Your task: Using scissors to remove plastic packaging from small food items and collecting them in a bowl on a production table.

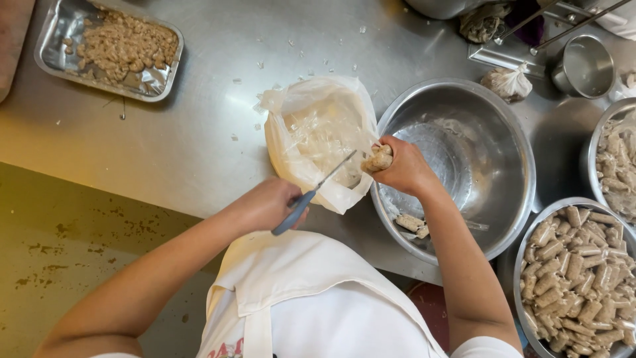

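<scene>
Right now the left hand (pixel 268 204) is gripping grey-handled scissors (pixel 310 195), blade pointing at a tan food roll (pixel 379 158) that the right hand (pixel 404 167) is clutching above a clear plastic bag (pixel 321 136) (crumpled, standing open on the steel table (pixel 199 132)). Beside it, a large steel bowl (pixel 510 159) is holding two rolls; a foil tray (pixel 59 40) is sitting far left.

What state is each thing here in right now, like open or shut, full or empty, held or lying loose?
Left hand: gripping blue-handled scissors.
Right hand: holding a beige roll.
Plastic bag: open, scraps inside.
Big steel bowl: nearly empty, few pieces.
Bowl of rolls: full.
Foil tray: partly filled.
Steel cup: empty.
</scene>
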